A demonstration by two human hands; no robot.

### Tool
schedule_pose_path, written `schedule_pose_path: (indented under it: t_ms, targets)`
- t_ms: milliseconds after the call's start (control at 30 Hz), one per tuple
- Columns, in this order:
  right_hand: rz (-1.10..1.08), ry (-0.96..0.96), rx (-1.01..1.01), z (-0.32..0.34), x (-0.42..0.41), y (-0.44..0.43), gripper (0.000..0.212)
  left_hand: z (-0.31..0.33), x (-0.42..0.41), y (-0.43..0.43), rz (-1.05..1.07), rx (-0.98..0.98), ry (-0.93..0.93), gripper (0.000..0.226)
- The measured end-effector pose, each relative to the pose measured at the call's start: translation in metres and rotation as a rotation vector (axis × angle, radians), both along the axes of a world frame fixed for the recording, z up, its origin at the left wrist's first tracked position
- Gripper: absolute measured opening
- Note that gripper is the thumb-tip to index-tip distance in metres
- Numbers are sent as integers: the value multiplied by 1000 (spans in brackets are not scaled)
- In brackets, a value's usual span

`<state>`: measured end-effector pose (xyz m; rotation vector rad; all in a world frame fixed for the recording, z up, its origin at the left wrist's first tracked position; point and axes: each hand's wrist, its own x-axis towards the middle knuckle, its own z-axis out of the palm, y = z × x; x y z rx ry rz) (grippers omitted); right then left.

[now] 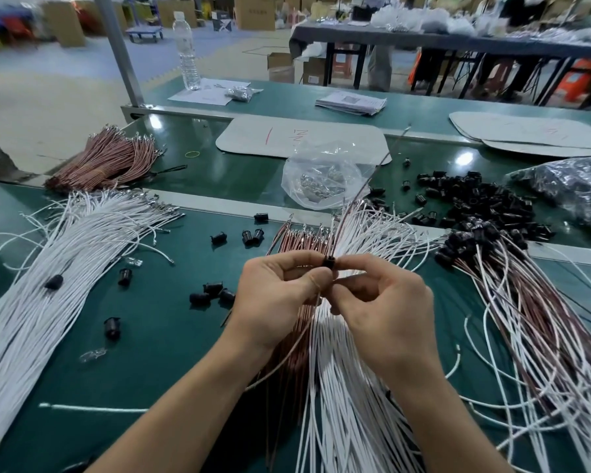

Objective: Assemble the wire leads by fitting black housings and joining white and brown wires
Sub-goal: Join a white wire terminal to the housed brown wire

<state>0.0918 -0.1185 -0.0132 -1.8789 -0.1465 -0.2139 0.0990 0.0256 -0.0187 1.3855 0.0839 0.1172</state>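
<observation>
Left hand [280, 295] and right hand [382, 302] pinch one housing [329, 261] above wires [338, 387] on a green bench [171, 353]; cartons [255, 11] stand behind.

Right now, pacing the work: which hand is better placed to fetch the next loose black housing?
Likely left. Both hands pinch the held housing, but the left hand sits beside the loose housings just to its left; the right hand is over the white wires, farther off.

We can't really read much here. The white board [239, 138] has a red stroke and a red scribble, maybe two letters, but we can't tell which. Print on the paper stack [350, 102] is too small for us.
</observation>
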Motion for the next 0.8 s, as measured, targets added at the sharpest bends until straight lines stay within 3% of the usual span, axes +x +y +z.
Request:
schedule_pose_path:
  t_ms: [133, 267, 367, 433, 567, 800]
  targets:
    - [-35, -28, -101, 1, -1, 0, 33, -1, -1, -2, 30, -20, 0, 25]
    - [-35, -10, -228, -2, -1, -2, 28, 2, 5, 9, 133, -162, -16, 11]
    - [-5, -7, -148, -2, -1, 1, 11, 2, 6, 12, 99, -174, 20, 23]
    - [12, -8, -64, -1, -3, 5, 7, 1, 2, 9, 43, -136, 50, 19]
    - [-4, -21, -57, -1, -3, 3, 15, 0, -1, 5, -13, -112, 88, 16]
    - [-40, -103, -238, -6, -2, 1, 25, 2, -2, 0, 26, -91, 85, 14]
